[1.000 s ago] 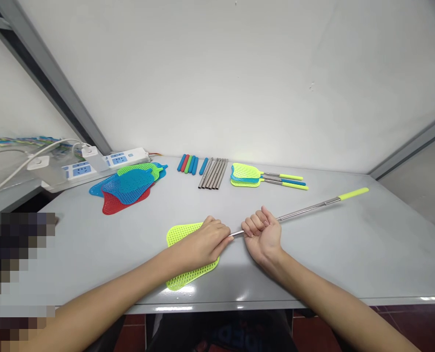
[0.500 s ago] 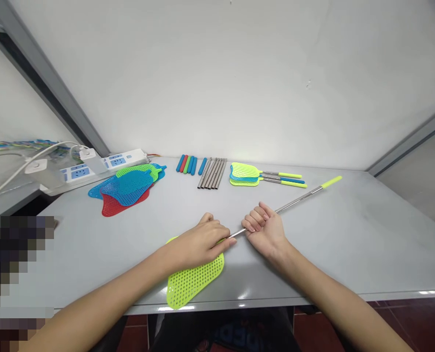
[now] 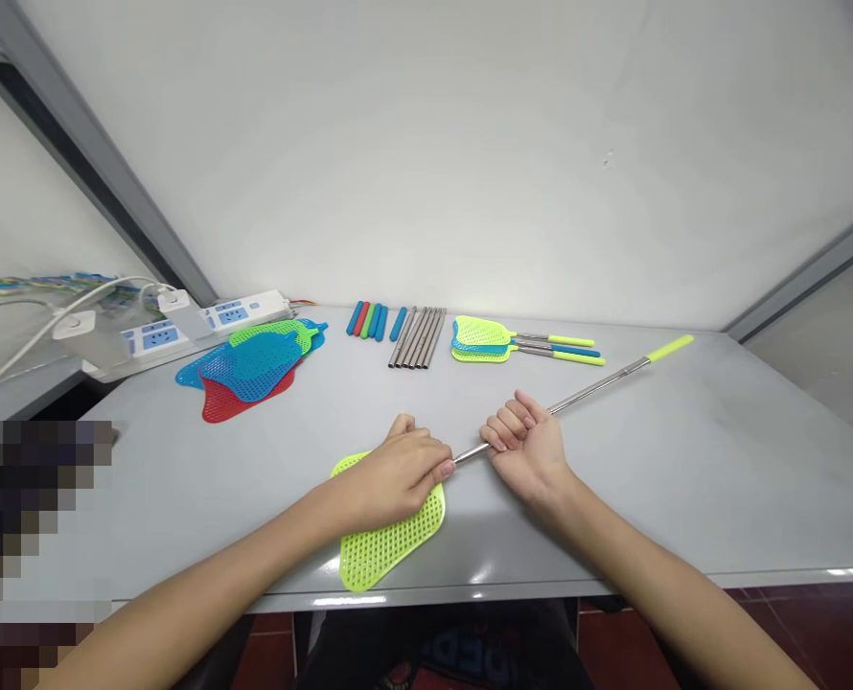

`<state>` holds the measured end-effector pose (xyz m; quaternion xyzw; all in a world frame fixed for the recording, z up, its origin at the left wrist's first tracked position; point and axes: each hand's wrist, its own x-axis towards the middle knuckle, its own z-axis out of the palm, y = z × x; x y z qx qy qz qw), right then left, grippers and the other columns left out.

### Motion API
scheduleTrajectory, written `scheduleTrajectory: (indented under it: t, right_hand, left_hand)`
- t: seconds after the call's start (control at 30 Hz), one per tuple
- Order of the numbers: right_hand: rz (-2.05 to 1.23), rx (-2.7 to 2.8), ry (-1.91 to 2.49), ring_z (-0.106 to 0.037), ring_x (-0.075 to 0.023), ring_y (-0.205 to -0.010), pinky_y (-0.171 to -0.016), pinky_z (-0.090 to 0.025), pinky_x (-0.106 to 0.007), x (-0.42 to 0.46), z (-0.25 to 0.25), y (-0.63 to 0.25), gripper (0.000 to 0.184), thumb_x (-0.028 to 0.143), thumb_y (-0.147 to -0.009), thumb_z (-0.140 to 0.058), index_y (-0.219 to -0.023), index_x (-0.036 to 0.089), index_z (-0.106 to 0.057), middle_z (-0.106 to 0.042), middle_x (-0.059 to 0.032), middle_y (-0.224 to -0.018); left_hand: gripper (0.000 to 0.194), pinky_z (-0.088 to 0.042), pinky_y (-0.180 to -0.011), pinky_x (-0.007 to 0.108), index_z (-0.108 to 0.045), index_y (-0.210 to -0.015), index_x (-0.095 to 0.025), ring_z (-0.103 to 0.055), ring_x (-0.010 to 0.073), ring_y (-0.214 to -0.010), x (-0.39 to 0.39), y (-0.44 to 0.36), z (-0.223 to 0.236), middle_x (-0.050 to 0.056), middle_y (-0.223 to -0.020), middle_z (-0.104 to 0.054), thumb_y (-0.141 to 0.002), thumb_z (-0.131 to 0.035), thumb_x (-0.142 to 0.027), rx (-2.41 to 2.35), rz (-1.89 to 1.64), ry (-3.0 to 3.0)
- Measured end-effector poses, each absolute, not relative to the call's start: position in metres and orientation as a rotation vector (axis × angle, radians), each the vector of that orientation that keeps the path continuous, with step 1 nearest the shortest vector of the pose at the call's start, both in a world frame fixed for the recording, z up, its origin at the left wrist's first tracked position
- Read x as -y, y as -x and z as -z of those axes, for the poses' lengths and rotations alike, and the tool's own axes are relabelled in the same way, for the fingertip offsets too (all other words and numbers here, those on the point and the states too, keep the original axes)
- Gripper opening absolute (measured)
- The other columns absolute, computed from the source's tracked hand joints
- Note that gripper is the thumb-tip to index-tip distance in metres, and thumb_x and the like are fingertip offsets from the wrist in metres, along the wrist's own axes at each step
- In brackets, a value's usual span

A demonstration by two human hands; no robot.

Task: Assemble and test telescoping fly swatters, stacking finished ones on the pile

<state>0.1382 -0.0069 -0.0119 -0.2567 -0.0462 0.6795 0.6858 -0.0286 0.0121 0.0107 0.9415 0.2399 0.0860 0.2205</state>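
A yellow-green fly swatter (image 3: pixel 392 544) with a perforated paddle is held slantwise over the near part of the table. My left hand (image 3: pixel 402 471) is closed around the joint of paddle and shaft and hides it. My right hand (image 3: pixel 525 443), palm side turned up, has its fingers curled round the metal shaft (image 3: pixel 593 387) a little farther along. Beyond that hand the shaft runs up to the right and ends in a yellow-green grip (image 3: pixel 671 348).
Loose swatter paddles (image 3: pixel 261 369) in blue, green and red overlap at the left, beside a power strip (image 3: pixel 246 309) with plugs. Along the back lie coloured grips (image 3: pixel 366 321), metal tubes (image 3: pixel 418 338) and several swatters (image 3: pixel 482 339). The table's front edge (image 3: pixel 484 596) runs close to me.
The grip end of the swatter has shifted to the right and slightly away from me. The paddle has moved a little right and up. Both hands keep their hold.
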Motion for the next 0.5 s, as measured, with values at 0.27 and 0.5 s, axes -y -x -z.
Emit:
scheduleTrajectory:
  t: [0.27, 0.5]
  right_hand:
    - [-1.45, 0.159, 0.468, -0.011, -0.0069, -0.035, -0.034, -0.019, -0.02, 0.0123, 0.0112, -0.1298, 0.04, 0.027, -0.078, -0.042, -0.049, 0.018, -0.016, -0.012, 0.0083, -0.038]
    - [-1.443, 0.15, 0.491, -0.012, -0.0069, -0.034, -0.034, -0.02, -0.02, 0.0106, 0.0162, -0.1298, 0.04, 0.026, -0.078, -0.04, -0.049, 0.018, -0.015, -0.012, 0.0082, -0.037]
  left_hand:
    - [0.027, -0.024, -0.075, 0.031, -0.035, -0.061, -0.017, -0.038, 0.0108, -0.061, -0.0104, 0.0269, -0.0107, -0.003, -0.058, -0.041, -0.085, -0.024, -0.02, -0.722, -0.23, -2.607]
    - [0.028, -0.024, -0.074, 0.032, -0.033, -0.06, -0.016, -0.038, 0.0112, -0.062, -0.0134, 0.0259, -0.0075, -0.003, -0.057, -0.04, -0.086, -0.023, -0.022, -0.703, -0.205, -2.639]
